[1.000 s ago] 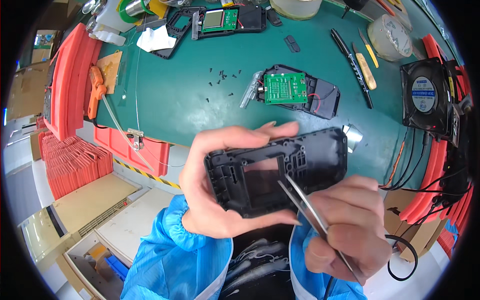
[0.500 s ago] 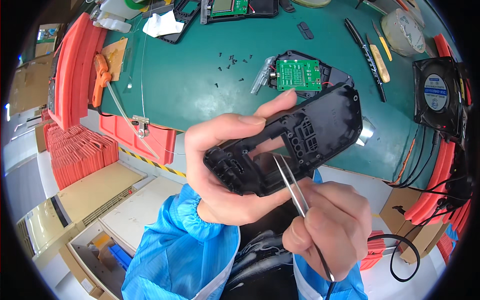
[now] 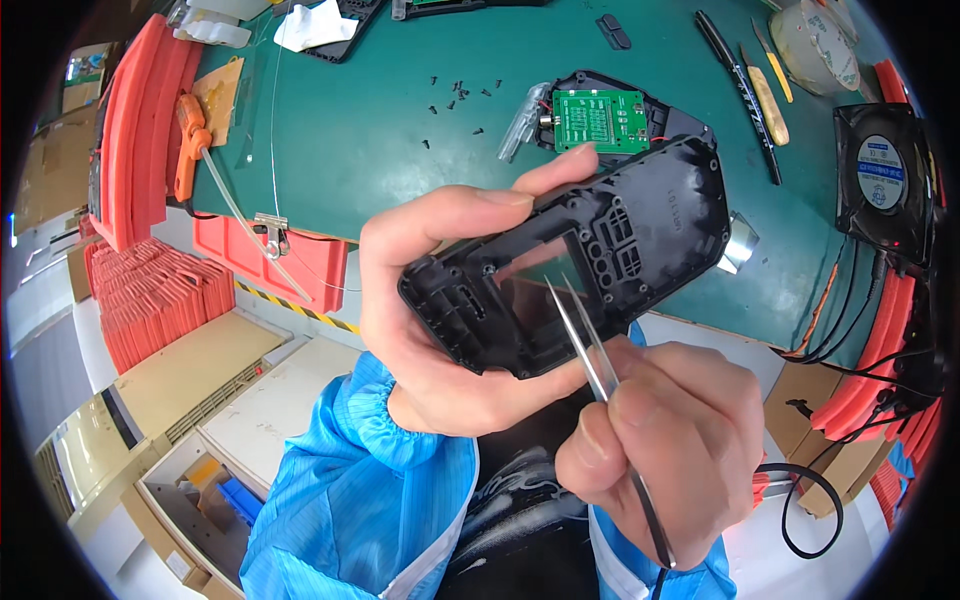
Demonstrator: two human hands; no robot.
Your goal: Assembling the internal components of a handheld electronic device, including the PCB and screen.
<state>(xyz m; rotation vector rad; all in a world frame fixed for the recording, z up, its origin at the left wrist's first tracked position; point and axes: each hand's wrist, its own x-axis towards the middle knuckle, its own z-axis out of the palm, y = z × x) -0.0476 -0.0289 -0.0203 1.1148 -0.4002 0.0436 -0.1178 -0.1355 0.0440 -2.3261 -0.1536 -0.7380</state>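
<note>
My left hand (image 3: 405,240) is closed around a black plastic housing half (image 3: 672,225), its ribbed inner side turned toward me. The thumb lies along the upper edge and fingers support it from below. A rectangular window (image 3: 540,300) in the housing shows a glossy, see-through surface with reflections. My right hand (image 3: 690,430) pinches metal tweezers (image 3: 597,368). Their two tips stand slightly apart over the window, with nothing visible between them; whether they touch the surface I cannot tell. Just beyond the housing lies another black case part with a green circuit board (image 3: 600,120).
Several small black screws (image 3: 460,90) are scattered on the green bench mat (image 3: 370,140). A marker (image 3: 740,90), a wooden-handled tool (image 3: 768,105) and a tape roll (image 3: 815,50) lie at right, near a black fan (image 3: 880,170). An orange-handled tool (image 3: 190,130) hangs at left.
The housing has tilted, showing more of its inner face. The tweezer tips have moved up over the window and spread a little wider. The whole view has shifted slightly.
</note>
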